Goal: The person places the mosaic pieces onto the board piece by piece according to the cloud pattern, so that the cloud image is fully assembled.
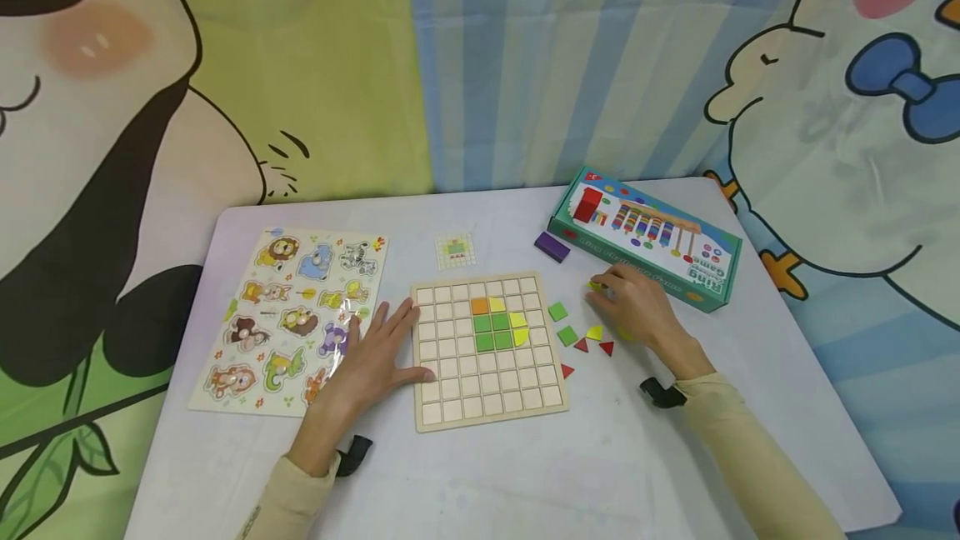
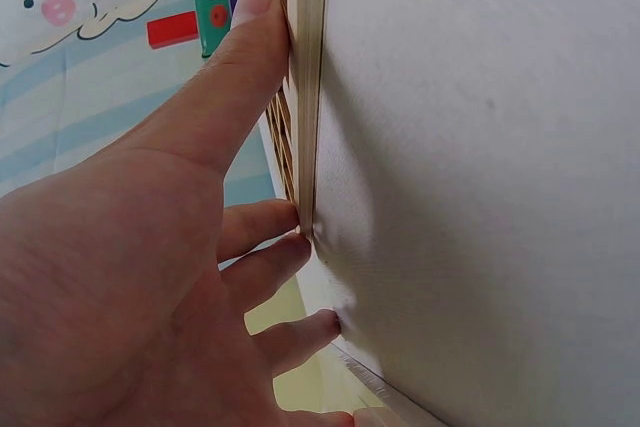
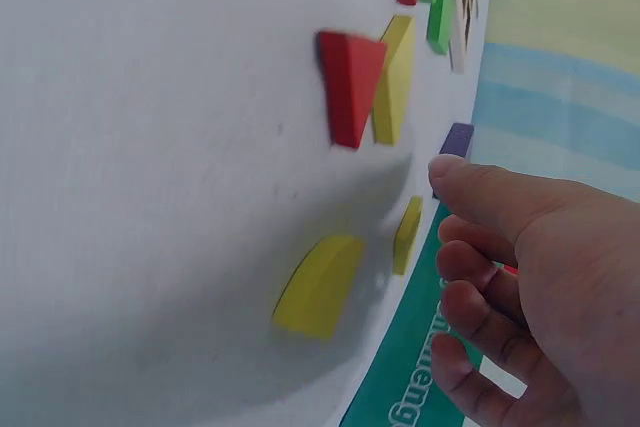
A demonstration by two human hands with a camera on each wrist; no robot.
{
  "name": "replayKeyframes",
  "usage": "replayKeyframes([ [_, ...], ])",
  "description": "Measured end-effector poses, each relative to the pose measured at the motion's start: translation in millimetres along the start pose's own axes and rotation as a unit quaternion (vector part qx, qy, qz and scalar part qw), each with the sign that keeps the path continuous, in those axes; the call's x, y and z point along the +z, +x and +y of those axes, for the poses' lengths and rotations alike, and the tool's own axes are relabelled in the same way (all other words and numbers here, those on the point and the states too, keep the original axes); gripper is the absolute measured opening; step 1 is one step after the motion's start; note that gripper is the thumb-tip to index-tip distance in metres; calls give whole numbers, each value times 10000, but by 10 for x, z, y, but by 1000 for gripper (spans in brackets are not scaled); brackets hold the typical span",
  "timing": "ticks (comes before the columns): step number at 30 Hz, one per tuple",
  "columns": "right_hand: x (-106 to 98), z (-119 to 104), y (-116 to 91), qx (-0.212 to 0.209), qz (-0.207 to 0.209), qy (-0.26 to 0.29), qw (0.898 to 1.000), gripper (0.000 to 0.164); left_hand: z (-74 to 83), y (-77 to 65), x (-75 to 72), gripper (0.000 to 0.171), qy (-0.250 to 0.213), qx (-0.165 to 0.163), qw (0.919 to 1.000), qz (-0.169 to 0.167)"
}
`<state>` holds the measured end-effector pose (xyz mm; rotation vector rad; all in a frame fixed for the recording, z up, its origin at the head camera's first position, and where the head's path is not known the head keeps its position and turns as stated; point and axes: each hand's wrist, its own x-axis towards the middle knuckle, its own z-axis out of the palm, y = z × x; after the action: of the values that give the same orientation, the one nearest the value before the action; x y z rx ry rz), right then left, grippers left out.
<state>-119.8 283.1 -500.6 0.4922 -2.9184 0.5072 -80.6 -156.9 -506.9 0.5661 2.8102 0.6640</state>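
Note:
My left hand (image 1: 372,367) rests at the left edge of the wooden grid board (image 1: 489,421), thumb on its rim and fingers spread. Set in the grid are an orange square (image 1: 479,306), several green squares (image 1: 492,332) and several yellow rounded pieces (image 1: 520,337). Right of the board, my right hand (image 1: 637,304) hovers over the table with its fingers loosely bent. Nothing shows between thumb and fingers in the right wrist view. Near them lie a yellow quarter-round piece (image 3: 320,289) and another yellow piece (image 3: 408,237), both apart from the fingers.
Loose green squares (image 1: 567,336), red triangles (image 1: 607,347) and a yellow piece (image 1: 594,332) lie between board and right hand. A purple block (image 1: 552,247) sits by the green game box (image 1: 645,240). A pattern card (image 1: 456,251) lies behind the board, an animal sticker sheet (image 1: 255,373) at left.

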Motion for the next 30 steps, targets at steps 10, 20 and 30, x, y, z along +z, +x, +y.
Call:
replayKeyframes([
  [10,34,126,-12,100,43,-93,9999,33,0,-3,5,109,-42,-25,10000,-57],
  [20,33,151,3,468,-88,-189,9987,37,-7,7,16,109,-31,-45,10000,-48],
  [30,41,178,9,467,-179,-85,9987,32,-6,2,16,110,28,-46,10000,-49],
])
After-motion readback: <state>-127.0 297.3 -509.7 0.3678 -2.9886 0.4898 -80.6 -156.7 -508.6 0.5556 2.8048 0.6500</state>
